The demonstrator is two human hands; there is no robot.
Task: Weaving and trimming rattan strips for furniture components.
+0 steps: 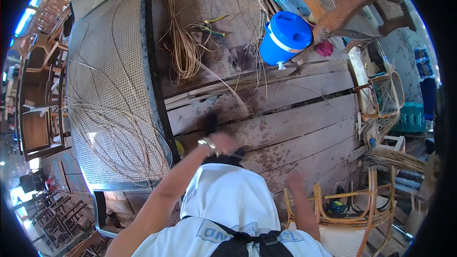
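My left hand, with a metal band on the wrist, is in front of my body above the wooden planks. It is smeared by motion, so its fingers cannot be read. A dark blurred thing shows just beyond it, and I cannot make out whether the hand holds it. Lower on the right is my right hand, near a rattan chair frame; blur hides its fingers as well. To the left of my left arm stands a woven cane panel in a dark frame, with loose cane strands lying across it.
A bundle of cane strips lies on the planks ahead. Beyond and to the right are a blue drink cooler and a wooden chair with woven cane. More strips lie at the right, and stacked chair frames stand at lower left.
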